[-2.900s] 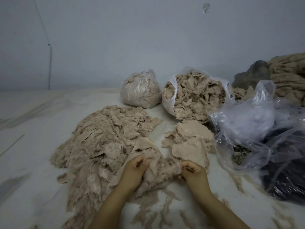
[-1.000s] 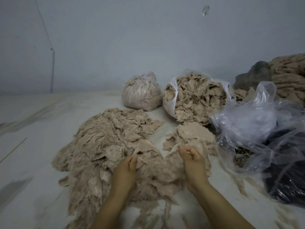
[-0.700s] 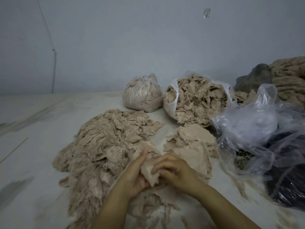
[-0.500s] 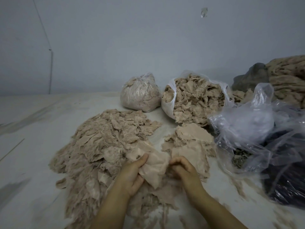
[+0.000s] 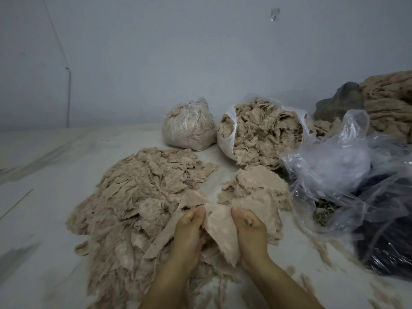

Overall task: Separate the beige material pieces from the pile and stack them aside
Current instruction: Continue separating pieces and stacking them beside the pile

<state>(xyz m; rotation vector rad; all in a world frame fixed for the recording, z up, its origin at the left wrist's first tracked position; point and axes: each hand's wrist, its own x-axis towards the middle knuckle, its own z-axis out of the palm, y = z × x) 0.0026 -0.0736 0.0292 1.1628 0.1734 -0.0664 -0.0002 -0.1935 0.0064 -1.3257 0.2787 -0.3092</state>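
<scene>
A large loose pile of beige material scraps (image 5: pixel 142 192) spreads over the white surface in front of me, left of centre. A smaller stack of flat beige pieces (image 5: pixel 256 184) lies to its right. Between them I hold one smooth beige piece (image 5: pixel 219 228) stretched between both hands. My left hand (image 5: pixel 188 230) grips its left edge with curled fingers. My right hand (image 5: pixel 249 228) pinches its right edge. The lower tip of the piece hangs down between my wrists.
A closed clear bag of scraps (image 5: pixel 188 128) and an open white bag full of beige scraps (image 5: pixel 260 132) stand at the back. Crumpled clear plastic (image 5: pixel 334 175) over a dark bag (image 5: pixel 385 246) fills the right side. More beige bundles (image 5: pixel 390 101) sit at far right.
My hands dug into the pile's near edge, came together on one smooth beige piece, lifted it and now pull it flat between them.
</scene>
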